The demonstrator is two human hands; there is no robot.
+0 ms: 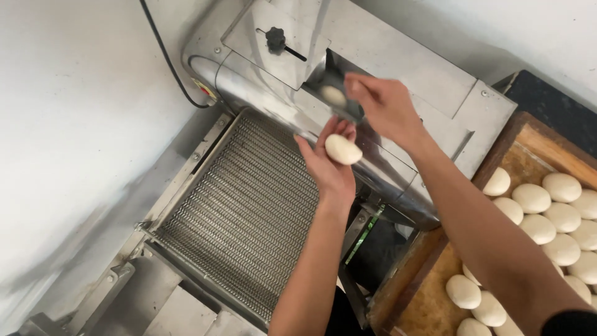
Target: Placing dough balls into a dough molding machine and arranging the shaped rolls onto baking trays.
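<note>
A small red and yellow label [203,89] sat on the left end of the steel dough machine [398,74], beside a black cable [163,53] running up the white wall. The left hand [329,165] lay palm-up and cupped in front of the machine's roller housing, a smooth, pale, oval dough ball [342,149] resting on its fingers. The right hand [382,102] hovered just above, fingers curled together at the machine's feed slot, where a second dough piece [334,95] showed. Right of the machine, a wooden tray [528,146] held rows of round pale dough balls [547,214]. A wire mesh conveyor [242,211] sloped away below the rollers.
</note>
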